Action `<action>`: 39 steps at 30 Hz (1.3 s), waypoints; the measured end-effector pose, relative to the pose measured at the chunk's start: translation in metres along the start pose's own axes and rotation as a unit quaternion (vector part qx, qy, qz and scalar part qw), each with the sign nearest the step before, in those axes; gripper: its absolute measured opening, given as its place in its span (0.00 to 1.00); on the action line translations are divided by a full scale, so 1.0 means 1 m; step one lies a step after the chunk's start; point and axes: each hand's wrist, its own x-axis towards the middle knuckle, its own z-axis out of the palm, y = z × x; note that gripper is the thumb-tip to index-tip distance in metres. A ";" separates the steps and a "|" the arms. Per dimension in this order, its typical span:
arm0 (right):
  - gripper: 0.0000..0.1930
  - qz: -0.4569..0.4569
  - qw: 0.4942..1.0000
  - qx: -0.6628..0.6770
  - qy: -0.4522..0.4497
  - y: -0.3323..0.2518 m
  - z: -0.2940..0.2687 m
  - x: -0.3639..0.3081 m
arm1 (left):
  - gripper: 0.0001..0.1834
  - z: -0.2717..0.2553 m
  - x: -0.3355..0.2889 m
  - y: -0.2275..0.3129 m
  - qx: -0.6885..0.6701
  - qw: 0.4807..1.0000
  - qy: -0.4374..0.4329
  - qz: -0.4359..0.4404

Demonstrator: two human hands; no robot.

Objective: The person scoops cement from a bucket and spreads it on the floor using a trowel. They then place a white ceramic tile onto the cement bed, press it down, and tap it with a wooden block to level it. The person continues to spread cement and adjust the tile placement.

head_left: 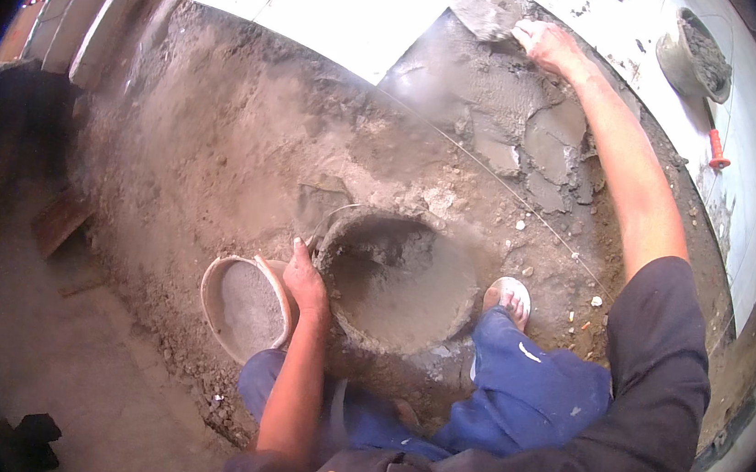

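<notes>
My right hand [550, 49] is stretched out far ahead, closed around what looks like a trowel [486, 17], its blade smeared with grey mortar. Under and beside it lies a patch of wet mortar [537, 128], rough and lumpy, along the edges of the large white tiles [329, 0]. My left hand [304, 282] grips the left rim of a round mortar bucket [353, 318] between my legs. Wet grey mix coats the inside of this bucket. Just left of that hand stands a smaller tub [208, 297] with dry grey powder in it.
At the right, a mortar-filled bucket [676, 69] lies tilted on white tiles [753, 174], near an orange-handled tool [717, 150]. A thin string [495, 170] runs diagonally over the bare soil [212, 145]. Pale steps [121, 2] rise at the far left.
</notes>
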 end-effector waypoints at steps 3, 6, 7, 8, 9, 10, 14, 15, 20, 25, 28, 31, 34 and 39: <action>0.18 0.077 0.996 -0.034 0.000 0.031 0.009 0.002 | 0.26 0.011 -0.002 0.002 0.039 0.999 0.003 0.013; 0.15 0.288 0.917 0.268 -0.073 0.017 0.009 -0.005 | 0.26 0.009 -0.003 0.004 0.007 1.000 0.009 0.013; 0.15 0.270 0.899 0.335 -0.082 0.005 0.004 -0.016 | 0.26 0.006 -0.002 0.003 0.010 1.000 0.011 0.014; 0.15 0.252 0.877 0.399 -0.089 -0.002 0.002 -0.025 | 0.26 0.005 -0.001 0.002 0.014 1.000 0.012 0.015; 0.15 0.234 0.850 0.462 -0.097 -0.009 0.000 -0.034 | 0.26 0.004 0.000 0.000 0.017 1.000 0.012 0.016; 0.14 0.223 0.854 0.454 -0.120 -0.011 -0.003 -0.043 | 0.26 0.005 0.001 0.000 0.019 0.999 0.009 0.024; 0.14 0.176 0.874 0.424 -0.157 -0.037 -0.014 -0.063 | 0.26 0.009 0.002 0.003 -0.006 1.000 -0.015 0.018; 0.14 0.155 0.885 0.407 -0.165 -0.034 -0.012 -0.067 | 0.26 0.011 0.001 0.004 -0.021 0.999 -0.025 0.008; 0.14 0.008 0.972 0.215 -0.093 -0.078 -0.020 -0.094 | 0.27 0.006 0.006 -0.005 0.009 0.999 0.018 0.037; 0.16 -0.047 0.995 0.014 -0.084 -0.085 -0.002 -0.109 | 0.27 0.004 0.006 -0.005 0.001 0.999 0.011 0.041; 0.16 -0.025 1.000 -0.012 -0.007 -0.045 0.021 -0.091 | 0.27 0.004 -0.001 0.009 0.064 0.998 0.020 0.011; 0.14 -0.004 0.997 -0.055 0.054 0.009 0.034 -0.054 | 0.26 0.012 0.002 0.003 0.002 1.000 -0.004 0.024; 0.14 0.181 0.957 0.225 -0.033 -0.012 0.021 -0.040 | 0.26 0.009 0.002 0.003 0.042 0.999 0.017 0.016; 0.14 0.172 0.884 0.404 -0.161 -0.070 -0.001 -0.068 | 0.27 0.007 0.002 0.005 0.063 0.997 0.023 0.025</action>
